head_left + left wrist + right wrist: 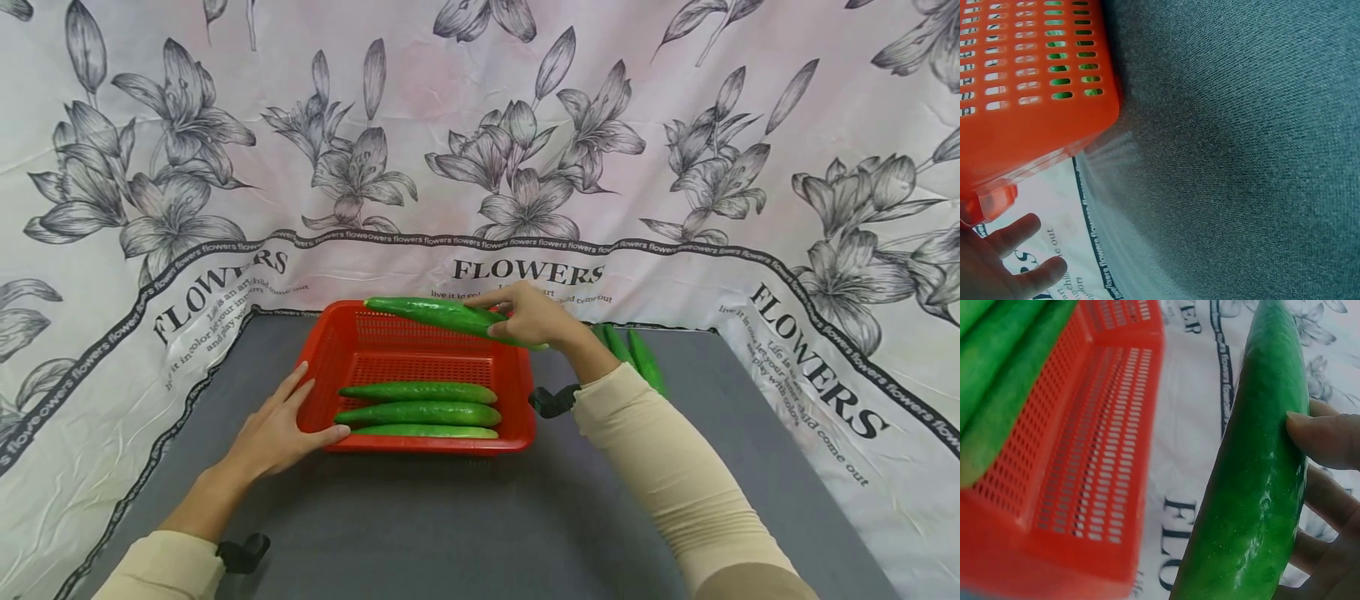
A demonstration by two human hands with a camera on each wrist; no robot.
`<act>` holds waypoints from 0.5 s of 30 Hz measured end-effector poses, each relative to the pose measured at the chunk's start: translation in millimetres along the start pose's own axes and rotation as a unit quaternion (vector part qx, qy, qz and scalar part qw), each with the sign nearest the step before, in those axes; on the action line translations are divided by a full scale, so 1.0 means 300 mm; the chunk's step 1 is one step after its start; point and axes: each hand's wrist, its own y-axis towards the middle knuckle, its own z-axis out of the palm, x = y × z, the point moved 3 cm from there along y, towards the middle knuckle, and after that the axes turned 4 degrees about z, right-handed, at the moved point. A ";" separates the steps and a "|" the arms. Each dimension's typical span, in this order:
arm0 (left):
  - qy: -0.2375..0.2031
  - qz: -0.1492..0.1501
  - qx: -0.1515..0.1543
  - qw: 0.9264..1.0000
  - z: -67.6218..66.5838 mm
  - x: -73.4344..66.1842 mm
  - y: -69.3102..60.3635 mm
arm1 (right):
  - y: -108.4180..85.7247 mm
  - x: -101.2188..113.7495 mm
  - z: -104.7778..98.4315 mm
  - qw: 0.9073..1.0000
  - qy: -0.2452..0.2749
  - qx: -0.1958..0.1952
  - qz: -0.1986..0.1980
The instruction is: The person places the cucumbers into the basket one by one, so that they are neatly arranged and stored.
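A long green cucumber (427,312) is gripped in my right hand (517,312), held over the back of the red basket (427,446). In the right wrist view, the thumb lies on one side of this cucumber (1254,469), and the other fingers pass behind it. Inside the basket, several more cucumbers (420,414) lie side by side towards the front. My left hand (273,425) rests at the basket's left front corner, thumb over the rim. In the left wrist view, its fingers (1019,234) extend fairly straight below the basket's outer wall (1035,131).
On the grey tabletop (450,533), several green cucumbers (645,360) lie to the right of the basket, partly hidden by my right arm. A white floral cloth (420,167) printed with lettering hangs behind the table and along its sides.
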 end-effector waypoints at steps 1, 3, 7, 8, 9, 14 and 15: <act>0.001 0.000 0.000 1.000 -0.001 -0.001 0.001 | 0.011 -0.001 0.010 1.000 0.005 0.001 0.000; 0.002 0.001 -0.001 1.000 -0.003 -0.003 0.001 | 0.034 -0.007 0.031 1.000 0.015 0.004 0.004; 0.002 0.002 -0.003 1.000 -0.002 -0.002 -0.001 | 0.077 -0.023 0.072 0.999 0.024 0.009 0.021; 0.001 0.002 -0.004 1.000 -0.001 -0.001 -0.002 | 0.087 -0.028 0.082 0.999 0.025 0.010 0.024; 0.001 0.001 -0.004 1.000 0.000 0.001 -0.002 | 0.096 -0.033 0.092 0.999 0.028 0.011 0.028; 0.003 0.003 -0.010 1.000 0.004 0.007 0.000 | 0.135 -0.057 0.140 0.999 0.039 0.015 0.033; 0.003 0.004 -0.011 1.000 0.005 0.007 0.000 | 0.142 -0.061 0.149 0.998 0.044 0.018 0.033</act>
